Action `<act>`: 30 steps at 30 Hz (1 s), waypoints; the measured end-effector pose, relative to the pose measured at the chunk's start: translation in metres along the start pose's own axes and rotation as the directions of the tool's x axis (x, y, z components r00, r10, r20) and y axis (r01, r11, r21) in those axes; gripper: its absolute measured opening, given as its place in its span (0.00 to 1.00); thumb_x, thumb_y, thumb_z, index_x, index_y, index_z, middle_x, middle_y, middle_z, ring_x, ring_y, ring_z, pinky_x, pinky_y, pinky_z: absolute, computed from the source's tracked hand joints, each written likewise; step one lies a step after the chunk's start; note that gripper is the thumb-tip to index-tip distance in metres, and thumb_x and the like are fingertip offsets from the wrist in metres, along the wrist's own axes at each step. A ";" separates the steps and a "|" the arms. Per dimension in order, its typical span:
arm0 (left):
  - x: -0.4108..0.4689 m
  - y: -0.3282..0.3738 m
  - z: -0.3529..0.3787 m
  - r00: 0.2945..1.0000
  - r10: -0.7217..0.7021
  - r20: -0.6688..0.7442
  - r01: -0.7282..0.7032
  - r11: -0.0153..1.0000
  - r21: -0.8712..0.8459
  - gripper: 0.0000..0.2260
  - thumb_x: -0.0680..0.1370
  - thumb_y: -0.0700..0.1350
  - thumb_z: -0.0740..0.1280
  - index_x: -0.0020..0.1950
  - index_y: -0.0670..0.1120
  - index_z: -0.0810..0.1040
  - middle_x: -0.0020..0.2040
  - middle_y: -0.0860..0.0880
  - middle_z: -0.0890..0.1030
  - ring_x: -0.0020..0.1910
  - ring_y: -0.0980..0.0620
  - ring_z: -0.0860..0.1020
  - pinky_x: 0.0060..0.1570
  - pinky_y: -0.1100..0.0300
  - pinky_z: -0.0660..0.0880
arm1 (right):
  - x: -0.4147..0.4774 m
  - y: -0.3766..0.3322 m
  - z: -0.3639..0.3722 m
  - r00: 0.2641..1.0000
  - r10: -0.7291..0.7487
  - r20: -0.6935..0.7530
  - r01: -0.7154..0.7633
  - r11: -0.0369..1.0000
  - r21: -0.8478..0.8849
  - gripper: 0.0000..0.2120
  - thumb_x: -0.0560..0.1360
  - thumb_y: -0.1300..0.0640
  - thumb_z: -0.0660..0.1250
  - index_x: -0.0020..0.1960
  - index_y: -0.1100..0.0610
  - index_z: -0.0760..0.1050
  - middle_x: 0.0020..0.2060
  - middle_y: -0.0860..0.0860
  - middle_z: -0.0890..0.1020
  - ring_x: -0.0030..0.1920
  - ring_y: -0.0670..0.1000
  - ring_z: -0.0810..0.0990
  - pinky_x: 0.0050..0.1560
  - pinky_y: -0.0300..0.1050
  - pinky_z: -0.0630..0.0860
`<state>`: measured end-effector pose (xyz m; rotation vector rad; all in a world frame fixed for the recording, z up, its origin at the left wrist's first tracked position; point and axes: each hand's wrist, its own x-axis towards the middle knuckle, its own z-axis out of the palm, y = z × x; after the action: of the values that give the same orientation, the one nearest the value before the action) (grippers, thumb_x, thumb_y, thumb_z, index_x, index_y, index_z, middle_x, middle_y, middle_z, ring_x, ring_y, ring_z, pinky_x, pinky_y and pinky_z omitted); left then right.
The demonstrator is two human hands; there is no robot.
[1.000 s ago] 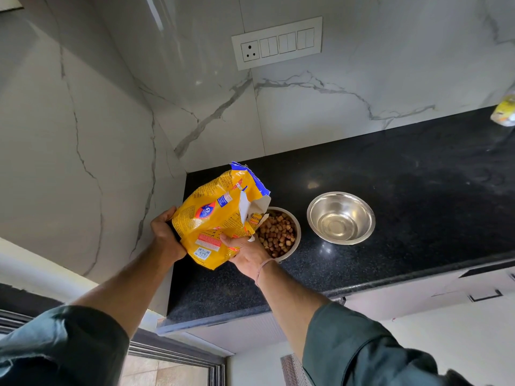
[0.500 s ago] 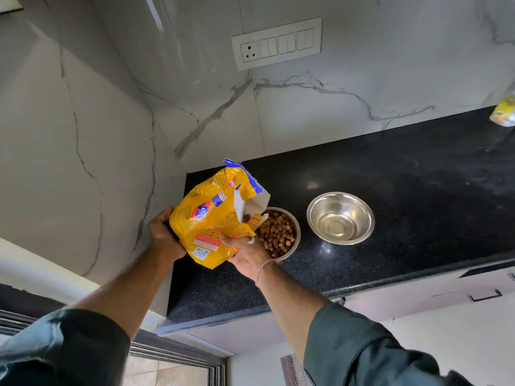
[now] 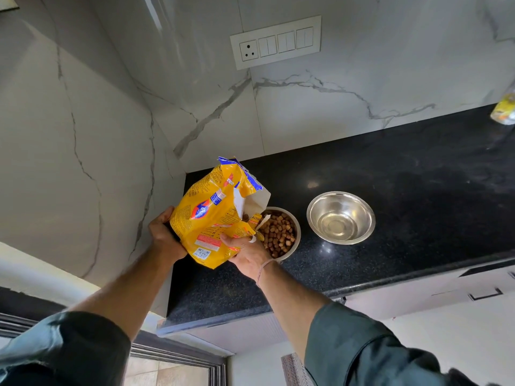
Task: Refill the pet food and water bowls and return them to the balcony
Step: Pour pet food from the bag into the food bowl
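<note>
1. The yellow food bag point(image 3: 214, 215) is held above the near left corner of the black worktop point(image 3: 390, 190), tilted so its long axis runs from the left hand point(image 3: 164, 238) at its base up and rightward to the torn mouth, which hangs over the left rim of the food bowl point(image 3: 281, 232).
2. The left fingers wrap the bag's lower left side; the right hand point(image 3: 248, 252) props the bag from beneath near the mouth, fingers curled against the foil. Both hands are closed on the bag.
3. The food bowl lies just right of the right hand, touching or nearly touching it in this view; that hand is the nearer one for lifting it.
4. The water bowl point(image 3: 341, 217) stands apart to the right of the food bowl, with only a shallow pool in it, so it probably needs filling next.
5. Count: two steel bowls, one food bag, and one yellowish packet point(image 3: 505, 112) at the far right edge.
</note>
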<state>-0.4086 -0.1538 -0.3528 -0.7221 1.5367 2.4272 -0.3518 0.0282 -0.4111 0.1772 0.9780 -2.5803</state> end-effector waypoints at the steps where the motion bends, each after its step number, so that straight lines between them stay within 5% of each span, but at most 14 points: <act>1: -0.001 0.000 0.001 1.000 0.006 0.002 -0.006 1.000 0.000 0.20 0.82 0.58 0.58 0.59 0.50 0.84 0.52 0.44 0.87 0.49 0.42 0.85 0.58 0.44 0.79 | 0.000 -0.001 0.000 1.000 0.000 0.000 0.000 1.000 0.000 0.23 0.75 0.67 0.72 0.69 0.54 0.77 0.65 0.58 0.82 0.66 0.62 0.80 0.69 0.67 0.72; 10: -0.004 -0.001 0.007 1.000 0.002 -0.029 -0.002 1.000 -0.017 0.18 0.83 0.57 0.57 0.55 0.50 0.84 0.48 0.44 0.87 0.47 0.43 0.85 0.54 0.47 0.79 | 0.003 -0.001 0.001 0.999 0.003 -0.037 -0.003 1.000 0.002 0.29 0.71 0.65 0.75 0.71 0.56 0.75 0.64 0.58 0.82 0.64 0.61 0.81 0.65 0.65 0.76; 15: -0.003 0.001 0.008 0.998 0.003 -0.064 -0.004 1.000 -0.012 0.19 0.82 0.57 0.58 0.63 0.51 0.83 0.52 0.44 0.87 0.50 0.42 0.85 0.59 0.46 0.78 | 0.006 -0.001 0.002 0.998 0.005 -0.058 -0.004 1.000 0.005 0.33 0.67 0.62 0.78 0.71 0.56 0.75 0.64 0.58 0.82 0.64 0.61 0.81 0.64 0.64 0.77; 21: -0.005 0.000 0.012 0.998 0.001 -0.063 -0.001 1.000 -0.009 0.18 0.83 0.55 0.57 0.47 0.50 0.85 0.42 0.45 0.87 0.41 0.44 0.85 0.49 0.49 0.79 | 0.005 -0.004 0.003 0.996 0.025 -0.084 -0.024 1.000 0.020 0.32 0.67 0.63 0.78 0.70 0.55 0.76 0.62 0.57 0.83 0.62 0.60 0.82 0.58 0.60 0.80; 26: -0.006 0.000 0.015 0.996 0.000 -0.085 0.000 1.000 0.004 0.17 0.82 0.56 0.57 0.53 0.51 0.84 0.45 0.44 0.87 0.47 0.42 0.85 0.55 0.47 0.79 | 0.003 -0.010 0.002 0.996 0.027 -0.085 -0.025 0.999 0.020 0.33 0.67 0.63 0.78 0.70 0.55 0.76 0.62 0.57 0.83 0.61 0.60 0.83 0.56 0.60 0.81; 30: -0.006 -0.001 0.018 0.995 0.006 -0.095 -0.005 1.000 0.012 0.16 0.83 0.55 0.57 0.48 0.51 0.83 0.42 0.45 0.87 0.44 0.44 0.84 0.55 0.48 0.79 | 0.003 -0.013 0.002 0.997 0.024 -0.079 -0.023 1.000 0.010 0.32 0.67 0.63 0.77 0.70 0.56 0.76 0.62 0.57 0.83 0.63 0.61 0.82 0.62 0.65 0.77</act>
<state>-0.4088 -0.1370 -0.3447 -0.8431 1.5875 2.4182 -0.3594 0.0351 -0.4027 0.2933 0.9856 -2.5738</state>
